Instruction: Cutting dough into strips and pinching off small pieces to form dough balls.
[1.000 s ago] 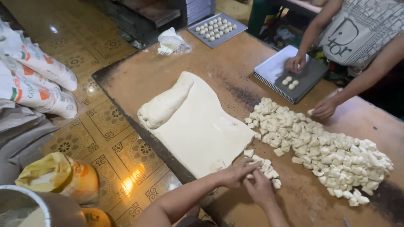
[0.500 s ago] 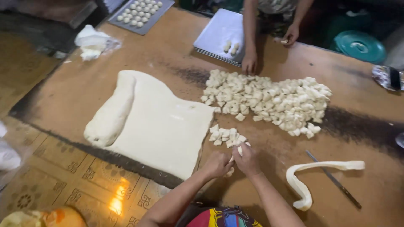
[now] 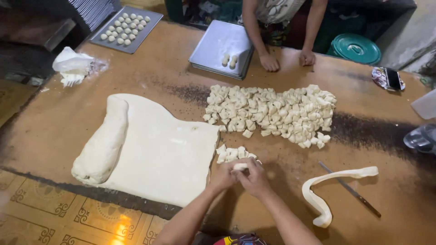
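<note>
My left hand [image 3: 223,176] and my right hand [image 3: 255,178] meet over the brown table [image 3: 172,72], pinching one small dough piece [image 3: 240,166] between their fingertips. Just beyond them lies a small cluster of cut dough bits [image 3: 230,154]. A large flat dough sheet [image 3: 168,156], rolled up along its left side [image 3: 103,144], lies to the left of my hands. A big heap of cut dough pieces [image 3: 272,113] fills the table's middle. A curved dough strip [image 3: 324,190] rests to the right beside a thin knife [image 3: 349,189].
Across the table another person's hands [image 3: 287,60] rest by a metal tray [image 3: 222,43] holding two dough balls. A second tray [image 3: 126,28] with several balls sits far left, near a crumpled plastic bag [image 3: 72,66]. A green lid [image 3: 355,47] and a wrapper [image 3: 387,78] are at right.
The view has swung right and steadied. My hands have drawn together and lifted one dough piece off the small cluster. The other person's hands have left the tray and rest on the table.
</note>
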